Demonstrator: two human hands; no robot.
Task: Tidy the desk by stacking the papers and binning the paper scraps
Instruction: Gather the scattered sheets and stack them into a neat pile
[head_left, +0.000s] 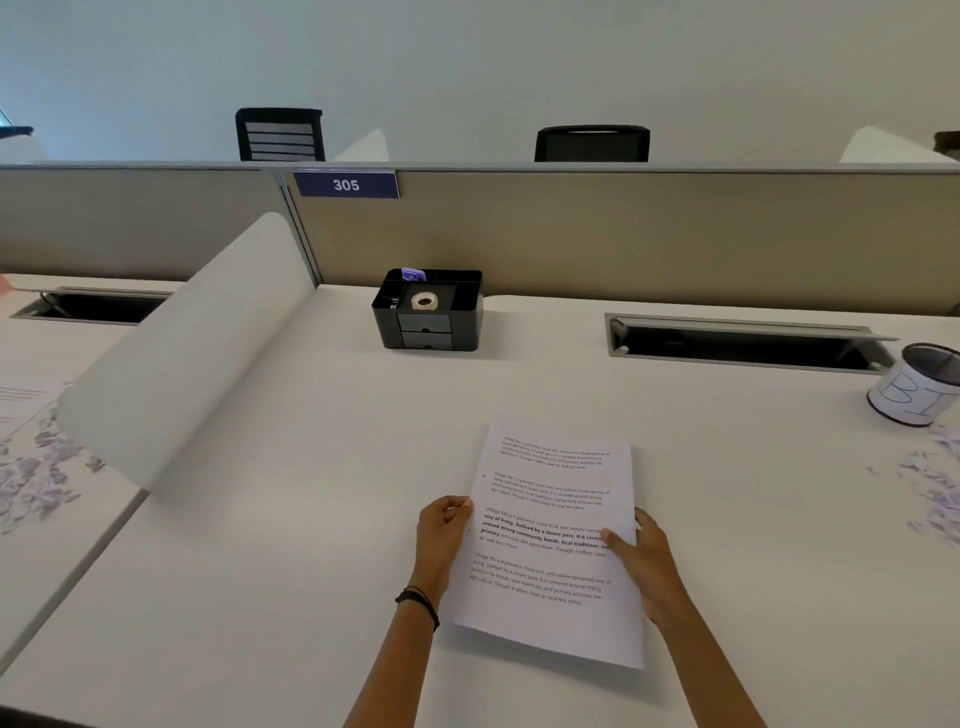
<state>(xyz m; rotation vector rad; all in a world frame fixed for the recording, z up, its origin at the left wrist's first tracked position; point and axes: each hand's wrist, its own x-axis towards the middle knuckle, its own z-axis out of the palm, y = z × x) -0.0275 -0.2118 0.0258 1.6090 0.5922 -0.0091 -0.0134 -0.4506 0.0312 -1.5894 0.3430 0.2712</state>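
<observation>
A sheaf of printed white papers (550, 545) is held tilted just above the white desk (291, 519), in front of me. My left hand (441, 535) grips its left edge with curled fingers. My right hand (644, 556) holds the right edge, thumb on top of the page. A heap of small paper scraps (935, 483) lies on the desk at the far right. Behind the scraps stands a small mesh bin (914, 387) wrapped in white paper with handwritten letters.
A black desk organiser (428, 309) with a roll of tape stands at the back by the beige partition (623, 234). A cable slot (743, 340) lies open at the back right. A curved white divider (182, 353) separates the neighbouring desk, where more scraps (36, 473) lie.
</observation>
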